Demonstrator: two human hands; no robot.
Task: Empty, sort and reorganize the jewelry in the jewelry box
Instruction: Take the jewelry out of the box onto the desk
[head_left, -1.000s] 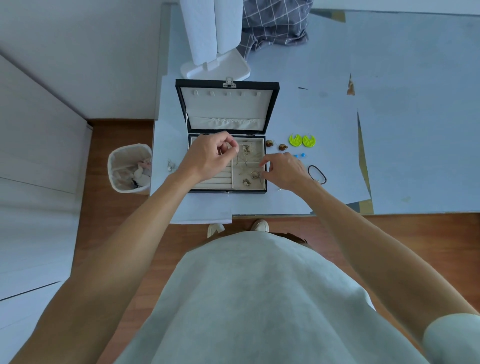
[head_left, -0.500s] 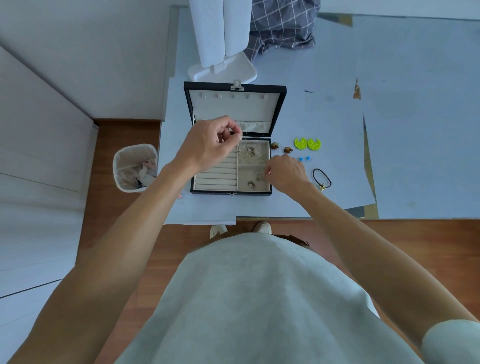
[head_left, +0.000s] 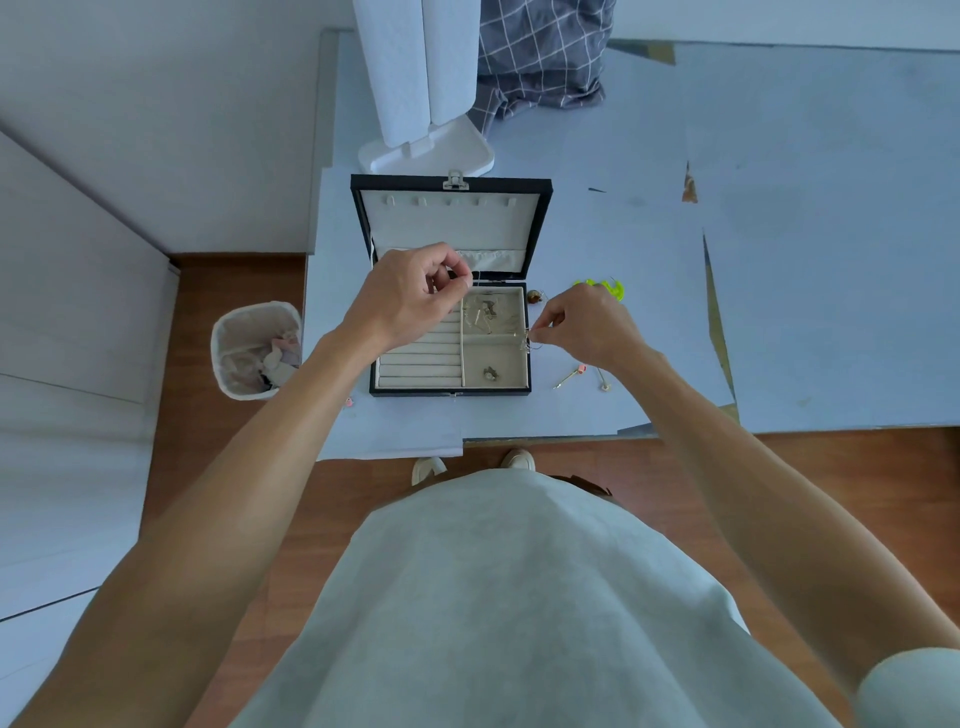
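Your right hand (head_left: 587, 327) has pulled a small metal piece (head_left: 527, 340) out past the jewelry box (head_left: 451, 291) rim at 3 o'clock, pinched; left hand (head_left: 415, 296) still pinches something tiny at 12 — emptying continues.

Jewelry box (head_left: 451, 364) on table (head_left: 779, 260); stand (head_left: 426, 93) behind it; bin (head_left: 254, 353) left, on floor; pins (head_left: 569, 376) right.

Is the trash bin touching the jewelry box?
Apart. The head view shows bare wood floor and the table edge between the trash bin and the jewelry box.
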